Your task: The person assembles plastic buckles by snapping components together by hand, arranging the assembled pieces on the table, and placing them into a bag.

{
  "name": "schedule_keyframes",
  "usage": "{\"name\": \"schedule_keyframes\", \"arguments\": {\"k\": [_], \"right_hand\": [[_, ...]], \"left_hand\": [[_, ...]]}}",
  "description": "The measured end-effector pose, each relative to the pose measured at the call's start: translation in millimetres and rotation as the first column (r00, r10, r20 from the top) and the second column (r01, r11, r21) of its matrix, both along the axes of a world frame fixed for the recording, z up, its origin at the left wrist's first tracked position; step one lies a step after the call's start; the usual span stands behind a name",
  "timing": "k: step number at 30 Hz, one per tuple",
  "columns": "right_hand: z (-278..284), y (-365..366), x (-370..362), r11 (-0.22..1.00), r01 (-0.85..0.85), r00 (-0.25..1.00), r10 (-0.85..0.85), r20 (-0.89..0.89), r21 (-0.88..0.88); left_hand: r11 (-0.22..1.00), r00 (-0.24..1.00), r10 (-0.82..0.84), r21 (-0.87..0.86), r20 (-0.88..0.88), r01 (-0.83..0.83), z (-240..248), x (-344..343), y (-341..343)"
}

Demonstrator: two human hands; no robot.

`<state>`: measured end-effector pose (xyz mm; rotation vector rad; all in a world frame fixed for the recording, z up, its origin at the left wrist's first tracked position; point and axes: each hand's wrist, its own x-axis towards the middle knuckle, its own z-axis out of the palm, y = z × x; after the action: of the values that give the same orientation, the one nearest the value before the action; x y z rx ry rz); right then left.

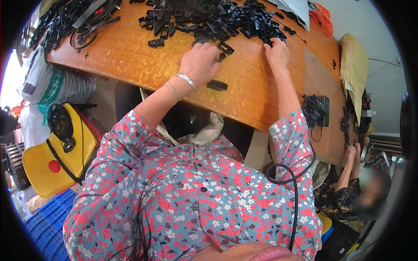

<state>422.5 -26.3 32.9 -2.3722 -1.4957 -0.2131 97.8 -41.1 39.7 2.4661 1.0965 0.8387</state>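
Observation:
A heap of small black plastic buckle parts (pixel 204 19) lies on the wooden table (pixel 174 63) in front of me. My left hand (pixel 201 63), with a bracelet at the wrist, is closed just on the near side of the heap. A dark buckle part (pixel 222 57) shows at its fingertips, mostly hidden by the hand. Just beyond lies a frame-shaped black part (pixel 226 48). Farther right, my right hand (pixel 278 51) pinches a black buckle part (pixel 267 41) at the heap's right edge. One flat black piece (pixel 217 85) rests alone near the table's front edge.
Black straps and cords (pixel 93 21) are piled at the far left. A black box-shaped device with a cable (pixel 316 109) sits at the right. Left of me stands a yellow chair (pixel 56 158) with a small black fan. Another person's hands (pixel 353 152) are at the table's right side.

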Motion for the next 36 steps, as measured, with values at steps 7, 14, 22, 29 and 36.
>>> {"name": "schedule_keyframes", "arguments": {"k": [7, 14, 22, 29, 36], "right_hand": [[-18, -28, -5, 0.957, -0.256, 0.86, 0.288, -0.42, 0.132], [23, -65, -45, 0.97, -0.244, 0.362, 0.107, -0.926, 0.017], [24, -76, -49, 0.946, -0.259, 0.336, -0.099, -0.937, -0.193], [26, -104, -86, 0.907, -0.418, 0.901, 0.407, -0.148, -0.054], [22, -98, -125, 0.849, -0.489, 0.803, 0.528, -0.276, 0.199]], "left_hand": [[0.989, 0.987, -0.142, -0.032, 0.081, 0.145, -5, -14, -6], [0.99, 0.982, -0.144, 0.017, 0.122, 0.143, -16, -23, 3], [0.988, 0.983, -0.152, 0.053, 0.104, 0.147, -21, -23, 6], [0.996, 0.995, -0.072, 0.066, 0.075, 0.067, -20, -33, 4], [0.996, 0.996, -0.071, 0.059, 0.05, 0.068, -20, -31, 6]]}}
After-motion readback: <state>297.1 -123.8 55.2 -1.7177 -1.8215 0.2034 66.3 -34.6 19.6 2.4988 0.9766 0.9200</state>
